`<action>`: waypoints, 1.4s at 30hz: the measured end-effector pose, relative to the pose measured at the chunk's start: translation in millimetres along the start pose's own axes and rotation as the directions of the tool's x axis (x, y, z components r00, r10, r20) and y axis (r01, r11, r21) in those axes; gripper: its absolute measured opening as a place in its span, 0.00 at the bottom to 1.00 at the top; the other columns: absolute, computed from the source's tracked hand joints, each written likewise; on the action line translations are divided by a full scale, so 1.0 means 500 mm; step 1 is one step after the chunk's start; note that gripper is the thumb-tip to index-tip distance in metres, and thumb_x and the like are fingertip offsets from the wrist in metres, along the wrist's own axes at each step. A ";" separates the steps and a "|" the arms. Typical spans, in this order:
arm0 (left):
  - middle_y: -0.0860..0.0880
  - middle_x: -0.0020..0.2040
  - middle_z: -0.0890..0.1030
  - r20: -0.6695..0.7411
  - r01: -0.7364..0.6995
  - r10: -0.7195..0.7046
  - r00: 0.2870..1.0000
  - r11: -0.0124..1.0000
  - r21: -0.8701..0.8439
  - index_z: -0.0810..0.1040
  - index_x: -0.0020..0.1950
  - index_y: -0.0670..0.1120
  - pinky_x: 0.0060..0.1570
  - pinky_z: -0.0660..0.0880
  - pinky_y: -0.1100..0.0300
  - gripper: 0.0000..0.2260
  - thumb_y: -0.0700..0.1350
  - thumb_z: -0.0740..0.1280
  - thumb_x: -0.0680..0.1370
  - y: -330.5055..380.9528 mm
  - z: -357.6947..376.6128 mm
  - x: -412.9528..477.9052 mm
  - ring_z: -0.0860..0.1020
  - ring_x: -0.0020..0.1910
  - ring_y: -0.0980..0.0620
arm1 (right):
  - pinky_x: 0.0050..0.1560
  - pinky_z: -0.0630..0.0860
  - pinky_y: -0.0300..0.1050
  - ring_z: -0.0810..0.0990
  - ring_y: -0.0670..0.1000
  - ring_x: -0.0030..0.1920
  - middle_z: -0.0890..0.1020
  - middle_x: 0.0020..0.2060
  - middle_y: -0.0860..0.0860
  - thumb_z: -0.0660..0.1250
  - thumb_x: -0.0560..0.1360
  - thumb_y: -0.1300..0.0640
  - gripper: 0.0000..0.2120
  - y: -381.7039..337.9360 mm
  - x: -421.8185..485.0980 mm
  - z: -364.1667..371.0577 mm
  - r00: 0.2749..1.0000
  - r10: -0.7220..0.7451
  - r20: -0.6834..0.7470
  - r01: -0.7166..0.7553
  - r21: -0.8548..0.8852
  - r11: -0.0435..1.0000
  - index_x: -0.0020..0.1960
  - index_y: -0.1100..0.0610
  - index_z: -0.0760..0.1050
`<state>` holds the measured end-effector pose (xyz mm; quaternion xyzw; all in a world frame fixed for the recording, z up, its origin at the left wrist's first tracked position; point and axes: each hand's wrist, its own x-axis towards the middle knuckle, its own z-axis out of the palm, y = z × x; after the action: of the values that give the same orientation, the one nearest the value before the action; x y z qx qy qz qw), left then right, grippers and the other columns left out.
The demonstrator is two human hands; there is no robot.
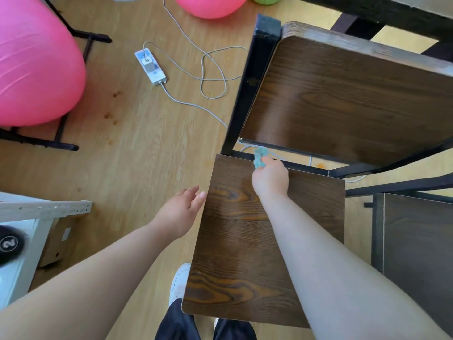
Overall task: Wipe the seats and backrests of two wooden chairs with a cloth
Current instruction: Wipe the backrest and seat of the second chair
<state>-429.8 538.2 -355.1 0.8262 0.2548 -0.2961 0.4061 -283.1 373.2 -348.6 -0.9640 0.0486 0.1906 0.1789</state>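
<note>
Digit "2" on black disc (8,243)

One head-worn wide-angle view looks steeply down from close above, facing forward over a wooden chair's seat (264,241) toward its backrest (355,101), with the floor (147,148) stretching away left.

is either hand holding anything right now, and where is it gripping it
The right hand holds a small teal cloth, bunched in the fingers, at the back edge of the chair seat. The left hand is open and holds nothing.
</note>
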 end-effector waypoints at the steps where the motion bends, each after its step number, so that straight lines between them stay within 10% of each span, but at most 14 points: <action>1: 0.46 0.75 0.71 -0.011 0.009 -0.009 1.000 1.000 0.007 0.61 0.80 0.49 0.70 0.66 0.52 0.27 0.61 0.50 0.84 -0.008 -0.004 -0.002 0.68 0.74 0.46 | 0.49 0.71 0.45 0.76 0.58 0.55 0.76 0.56 0.57 0.59 0.80 0.60 0.17 -0.010 -0.010 0.008 1.000 -0.022 -0.005 0.022 0.011 1.000 0.67 0.58 0.74; 23: 0.45 0.72 0.74 -0.096 0.015 -0.005 0.995 0.995 0.103 0.63 0.79 0.49 0.64 0.69 0.53 0.25 0.59 0.52 0.84 -0.007 -0.016 -0.040 0.73 0.69 0.45 | 0.63 0.74 0.51 0.73 0.53 0.58 0.74 0.57 0.51 0.61 0.79 0.61 0.17 0.036 -0.330 0.151 0.727 -0.537 0.428 0.491 0.223 0.842 0.66 0.51 0.76; 27: 0.44 0.72 0.74 -0.084 0.009 0.003 0.996 0.991 0.132 0.63 0.79 0.50 0.66 0.69 0.51 0.25 0.59 0.51 0.84 0.011 0.005 -0.045 0.73 0.69 0.44 | 0.63 0.73 0.45 0.75 0.50 0.56 0.74 0.56 0.48 0.59 0.81 0.61 0.16 0.073 -0.342 0.104 0.753 -0.458 0.473 0.289 0.387 0.876 0.65 0.51 0.77; 34: 0.45 0.70 0.73 -0.019 -0.048 0.053 0.998 0.978 0.202 0.64 0.78 0.51 0.66 0.70 0.49 0.25 0.59 0.51 0.84 0.030 0.045 -0.052 0.73 0.68 0.44 | 0.54 0.72 0.42 0.76 0.50 0.54 0.77 0.53 0.48 0.60 0.77 0.62 0.17 0.272 -0.160 -0.089 0.986 -0.094 0.139 0.054 0.268 0.962 0.61 0.50 0.79; 42: 0.44 0.69 0.71 -0.039 -0.038 0.049 0.998 0.968 0.249 0.64 0.78 0.51 0.63 0.70 0.50 0.24 0.59 0.51 0.84 0.030 0.055 -0.046 0.73 0.67 0.42 | 0.52 0.72 0.45 0.75 0.54 0.53 0.76 0.59 0.54 0.59 0.81 0.60 0.17 0.479 -0.076 -0.185 0.974 0.223 0.028 -0.225 0.126 0.966 0.69 0.51 0.75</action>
<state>-443.6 503.3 -345.1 0.8822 0.2067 -0.2980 0.3003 -324.6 117.4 -332.2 -0.9375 0.1680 0.2126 0.2182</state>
